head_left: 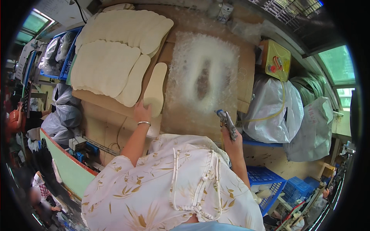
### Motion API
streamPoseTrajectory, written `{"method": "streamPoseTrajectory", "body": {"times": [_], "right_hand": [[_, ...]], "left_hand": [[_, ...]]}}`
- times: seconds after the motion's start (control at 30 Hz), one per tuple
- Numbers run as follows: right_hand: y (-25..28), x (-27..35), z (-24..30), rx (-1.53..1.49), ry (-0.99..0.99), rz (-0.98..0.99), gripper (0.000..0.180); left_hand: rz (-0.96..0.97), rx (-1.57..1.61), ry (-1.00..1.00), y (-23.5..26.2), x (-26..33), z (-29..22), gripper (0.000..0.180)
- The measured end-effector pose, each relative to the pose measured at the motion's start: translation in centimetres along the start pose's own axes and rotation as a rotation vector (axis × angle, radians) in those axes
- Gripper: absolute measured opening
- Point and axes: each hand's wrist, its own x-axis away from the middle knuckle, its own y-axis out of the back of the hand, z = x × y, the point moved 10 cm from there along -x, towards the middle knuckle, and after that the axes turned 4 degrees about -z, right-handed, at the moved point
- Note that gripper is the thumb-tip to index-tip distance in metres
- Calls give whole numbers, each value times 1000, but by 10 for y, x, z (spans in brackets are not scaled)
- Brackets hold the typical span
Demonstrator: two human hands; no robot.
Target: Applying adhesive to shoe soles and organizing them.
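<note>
Head-worn fisheye, looking down, near both hands

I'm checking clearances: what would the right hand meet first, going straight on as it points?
Probably the white-crusted patch on the cardboard, with the spray gun in the right hand arriving first; height above the surface is unclear.

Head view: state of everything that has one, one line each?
Left hand: fingers at single insole's near end; grip unclear
Right hand: closed around spray gun
Spray gun: held; trigger state unclear
Single insole: apart from rows; whether lifted unclear
Insole rows: overlapping, two rows
Work sheet: whitish coating, darker elongated middle
Yellow hose: curved, draped over plastic bag
Plastic bag: bulging
</note>
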Motion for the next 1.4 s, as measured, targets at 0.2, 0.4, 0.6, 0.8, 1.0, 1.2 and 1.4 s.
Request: {"method": "streamPoseTrajectory", "body": {"times": [0.2, 0.4, 0.6, 0.8, 1.0, 1.2, 1.4], "right_hand": [[3, 5, -25, 23, -51, 36, 25], [15, 12, -28, -8, -42, 3, 26], [32, 24, -28, -18, -67, -49, 24], [43, 39, -34, -33, -110, -89, 25], [48, 35, -27, -18, -53, -142, 24], [27, 5, 33, -58, 144, -127, 26], [24, -28, 57, 37, 22, -172, 24]], "left_hand": [[-55, 314, -8, 28, 6, -19, 22], [135, 838, -70, 47, 8, -92, 8], [464, 1297, 51, -24, 22, -188, 16], [635, 1203, 373, -130, 39, -202, 19], [699, 1051, 485, -161, 72, -172, 25], [822, 959, 527, -164, 94, -162, 21], [871, 990, 541, -160, 91, -161, 19]]}}
